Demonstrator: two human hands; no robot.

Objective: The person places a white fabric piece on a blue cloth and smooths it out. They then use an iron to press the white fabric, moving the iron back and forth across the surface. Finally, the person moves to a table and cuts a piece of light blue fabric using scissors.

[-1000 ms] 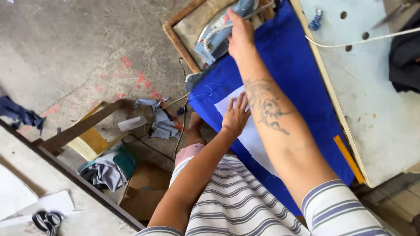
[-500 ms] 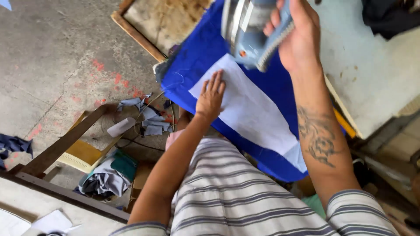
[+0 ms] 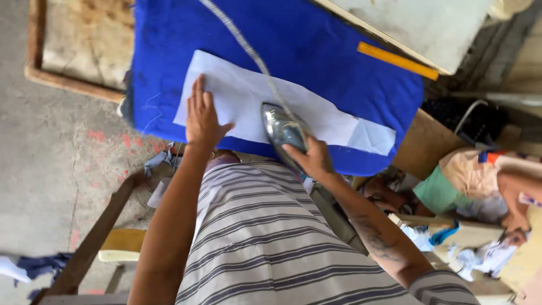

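The right hand (image 3: 316, 161) has its fingers clenched around the handle of a silver electric iron (image 3: 282, 131), set on the near edge of a long white fabric panel (image 3: 248, 99) in the middle of the frame. The left hand (image 3: 202, 116) lies flat, fingers released, pinning the panel's left end to the blue padded worktop (image 3: 316, 45). Pressing looks barely begun; the right stretch is untouched.

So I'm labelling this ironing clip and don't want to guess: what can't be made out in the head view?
- Soleplate of the iron: pressed face down on the white cloth piece.
- Right hand: its fingers wrap the handle, hiding the grip.
- Iron cord: cut off by the top edge.
- Blue ironing pad: its near edge is hidden by the person's striped shirt.
- Left hand: palm flat on the cloth, underside unseen.
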